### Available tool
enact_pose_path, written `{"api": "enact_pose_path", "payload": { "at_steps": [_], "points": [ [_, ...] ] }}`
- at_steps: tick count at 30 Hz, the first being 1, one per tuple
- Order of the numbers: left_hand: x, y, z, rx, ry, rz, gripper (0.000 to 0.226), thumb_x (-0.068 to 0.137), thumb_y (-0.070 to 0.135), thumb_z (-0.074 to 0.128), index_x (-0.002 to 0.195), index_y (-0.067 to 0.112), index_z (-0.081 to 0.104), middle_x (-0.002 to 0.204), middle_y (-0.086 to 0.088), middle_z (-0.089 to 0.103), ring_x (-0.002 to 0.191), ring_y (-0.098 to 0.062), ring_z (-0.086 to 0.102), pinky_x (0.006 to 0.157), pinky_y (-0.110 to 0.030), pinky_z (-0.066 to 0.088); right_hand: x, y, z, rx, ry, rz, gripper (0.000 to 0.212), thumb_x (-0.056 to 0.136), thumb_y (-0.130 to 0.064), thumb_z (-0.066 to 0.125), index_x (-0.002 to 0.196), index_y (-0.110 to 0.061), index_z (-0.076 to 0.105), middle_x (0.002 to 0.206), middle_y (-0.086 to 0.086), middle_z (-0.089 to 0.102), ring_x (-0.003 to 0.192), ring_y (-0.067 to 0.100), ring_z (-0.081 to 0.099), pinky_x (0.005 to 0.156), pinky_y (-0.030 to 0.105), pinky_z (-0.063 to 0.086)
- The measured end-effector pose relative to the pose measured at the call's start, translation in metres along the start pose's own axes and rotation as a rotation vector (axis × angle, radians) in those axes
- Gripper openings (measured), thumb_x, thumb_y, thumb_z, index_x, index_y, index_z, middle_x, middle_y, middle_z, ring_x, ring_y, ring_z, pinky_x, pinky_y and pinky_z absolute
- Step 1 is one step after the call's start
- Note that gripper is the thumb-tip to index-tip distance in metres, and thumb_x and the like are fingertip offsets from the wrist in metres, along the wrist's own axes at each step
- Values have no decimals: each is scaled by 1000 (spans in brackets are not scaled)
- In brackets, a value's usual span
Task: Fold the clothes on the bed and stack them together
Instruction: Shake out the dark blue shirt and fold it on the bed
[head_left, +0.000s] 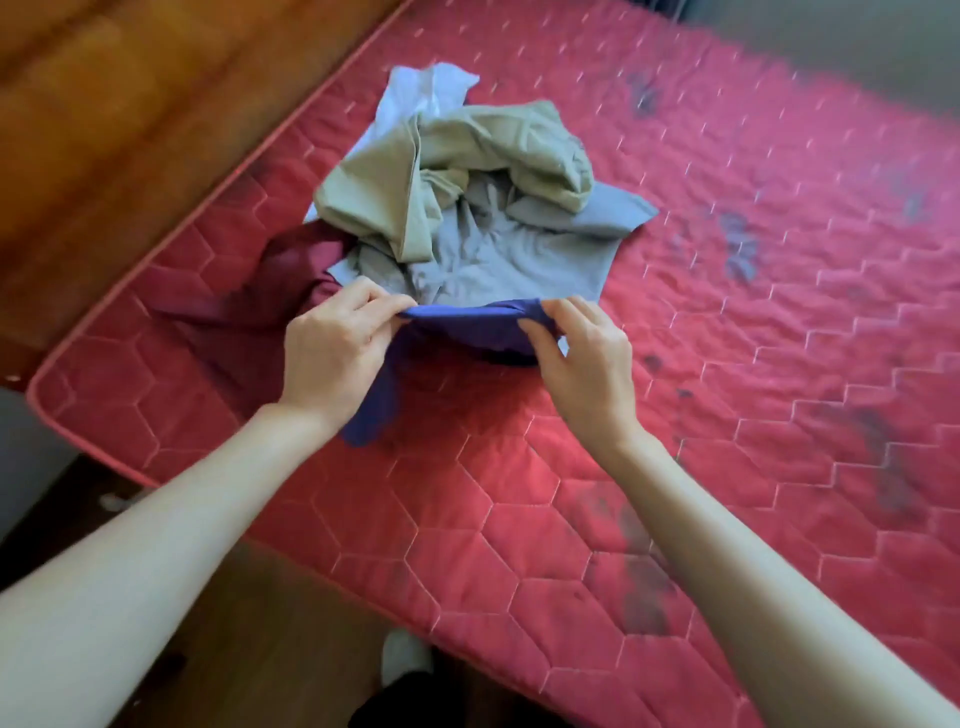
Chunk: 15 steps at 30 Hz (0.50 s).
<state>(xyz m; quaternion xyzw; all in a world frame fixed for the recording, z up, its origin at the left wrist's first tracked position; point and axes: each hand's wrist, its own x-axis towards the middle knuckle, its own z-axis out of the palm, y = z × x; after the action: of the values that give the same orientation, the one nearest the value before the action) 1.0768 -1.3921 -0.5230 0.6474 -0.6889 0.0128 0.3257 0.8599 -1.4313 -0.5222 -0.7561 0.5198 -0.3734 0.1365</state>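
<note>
Blue garment (467, 332) stretched between left hand (332, 353) and right hand (582, 358), fingers of both pinching its top edge. Clothes pile (467, 208) just behind, near bed (727, 364) left edge; open mattress rightward and toward viewer.

Both forearms bare, reaching forward, converging slightly. Left hand (332, 348) knuckles up, fingers curled, thumb and fingertips pinching the blue garment (467, 332). Right hand (582, 353) likewise, fingers bent, pinching its other end. Hands near each other, apart.
</note>
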Motion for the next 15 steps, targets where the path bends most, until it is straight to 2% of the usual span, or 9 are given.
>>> {"api": "enact_pose_path", "payload": {
  "at_steps": [3,5,7,9,12,15],
  "points": [
    [51,47,-38,-58,107,17,19,84,7,67,100,10,75,83,-5,67,71,-27,65,58,-38,50,51,-21,-62,42,87,-16,12,86,-16,67,86,-4,69,81,6,67,77,27,62,69,40,49],
    [82,86,-60,-111,169,33,18,84,6,68,101,9,75,83,-4,67,71,-24,63,63,-32,47,82,-32,-110,78,158,7,9,85,-17,68,87,-9,72,81,1,69,75,20,63,73,38,51],
    [109,129,-75,-168,206,54,18,85,6,68,102,9,75,82,-1,65,71,-19,60,67,-19,38,106,-39,-159,110,245,18,6,83,-17,70,87,-15,74,81,-8,70,72,8,62,74,23,50],
    [130,172,-83,-206,226,92,18,86,10,66,103,11,74,81,5,59,71,-15,56,68,-15,32,122,-37,-207,137,323,22,8,82,-15,71,88,-19,75,79,-15,67,71,1,60,72,10,44],
    [146,235,-83,-253,233,150,19,87,14,65,102,13,75,85,1,66,74,-16,60,69,-19,37,128,-23,-273,189,383,42,12,80,-14,71,85,-26,73,74,-19,65,67,-6,58,68,6,40],
    [135,287,-64,-315,204,177,20,86,18,62,101,13,75,84,-2,67,74,-12,57,69,-24,41,105,4,-320,176,389,56,18,80,-14,71,83,-31,69,75,-19,66,68,-5,59,68,9,43]
  ]
}}
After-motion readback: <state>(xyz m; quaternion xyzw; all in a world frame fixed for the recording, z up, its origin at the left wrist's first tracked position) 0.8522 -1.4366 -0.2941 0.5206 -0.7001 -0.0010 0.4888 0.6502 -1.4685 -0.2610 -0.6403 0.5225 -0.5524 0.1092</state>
